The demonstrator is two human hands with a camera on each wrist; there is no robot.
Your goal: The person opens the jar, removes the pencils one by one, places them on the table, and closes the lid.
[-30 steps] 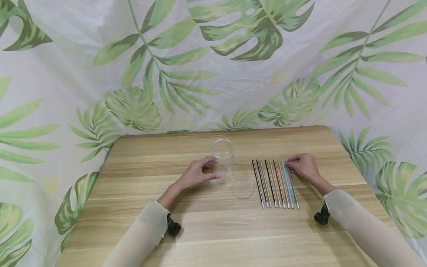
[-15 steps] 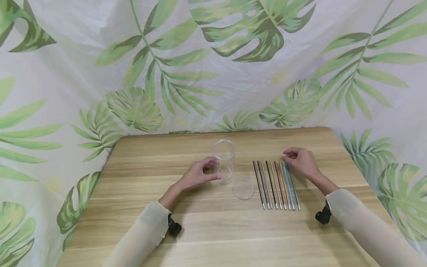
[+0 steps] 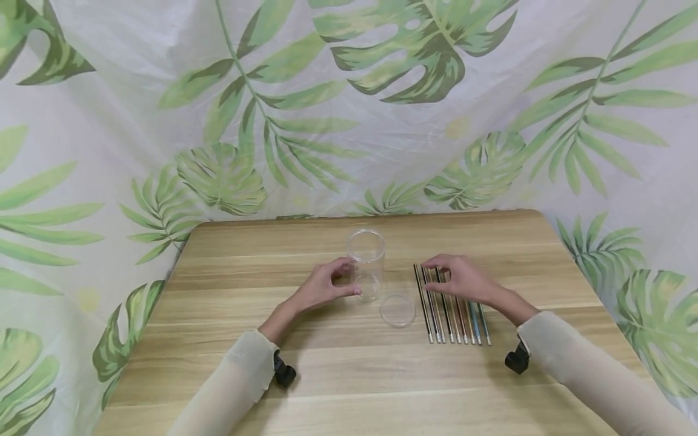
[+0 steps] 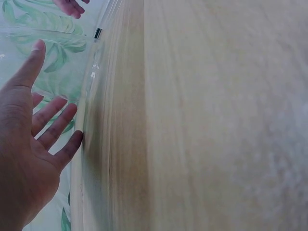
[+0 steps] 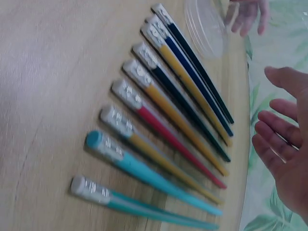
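A clear plastic jar (image 3: 372,266), its mouth uncovered, stands upright on the table. Beside its left wall is my left hand (image 3: 322,283), thumb and fingers spread in a loose curve; whether the fingertips touch the plastic I cannot tell. In the left wrist view that hand's fingers (image 4: 55,122) are relaxed and apart. Several pencils lie side by side right of the jar, including a red pencil (image 5: 179,144) and a light blue pencil (image 5: 154,177), eraser ends towards me. My right hand (image 3: 463,280) hovers over their far ends, holding nothing, thumb and fingers apart.
A round clear lid (image 3: 397,311) lies flat between jar and pencils. The wooden table (image 3: 349,387) reaches back to a leaf-printed cloth (image 3: 305,151). Each wrist carries a small black camera, such as the right camera (image 3: 517,360).
My right hand has left the far end of the rightmost pencils, lifted, and moved left over the row, its fingers spreading. The left hand stays beside the jar.
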